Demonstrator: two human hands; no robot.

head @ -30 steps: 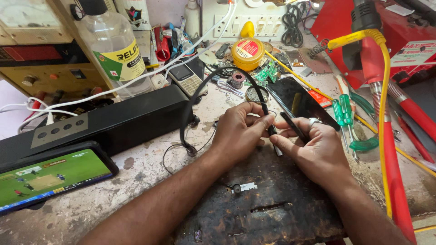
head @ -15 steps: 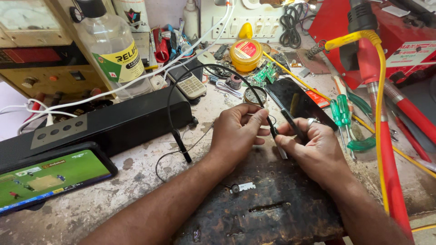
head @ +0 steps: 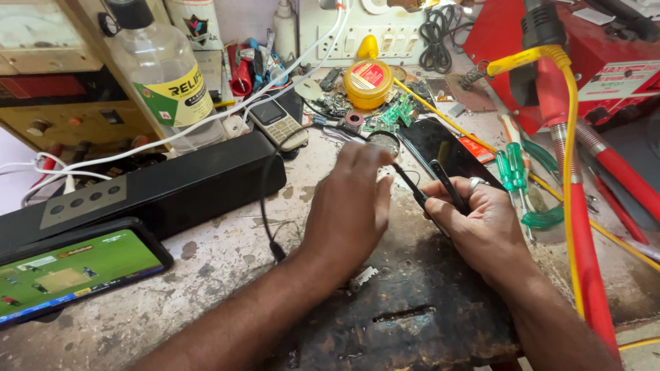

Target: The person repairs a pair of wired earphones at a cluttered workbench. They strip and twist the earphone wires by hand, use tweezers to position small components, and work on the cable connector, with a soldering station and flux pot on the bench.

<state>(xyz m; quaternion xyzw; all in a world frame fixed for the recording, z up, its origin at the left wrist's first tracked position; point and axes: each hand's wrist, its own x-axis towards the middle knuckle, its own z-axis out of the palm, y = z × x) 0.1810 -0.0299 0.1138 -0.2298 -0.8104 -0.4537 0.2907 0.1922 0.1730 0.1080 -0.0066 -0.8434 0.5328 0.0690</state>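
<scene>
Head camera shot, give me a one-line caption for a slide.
Two hands at a cluttered repair bench: right hand grips black tweezers, left hand reaches over a black cable beside a soundbar.

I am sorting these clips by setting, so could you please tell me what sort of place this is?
Most likely a small electronics repair bench: a green circuit board and a round yellow tin lie on the stained worktop, green-handled screwdrivers sit beside a dark phone, and a yellow-cabled tool hangs nearby.

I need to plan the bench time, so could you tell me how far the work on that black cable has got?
Done: nothing visibly finished. In hand: the right hand pinches a thin black tool beside the black cable, and the left hand hovers open above it. Left: the cable's plug end lies loose on the bench, unconnected.
</scene>
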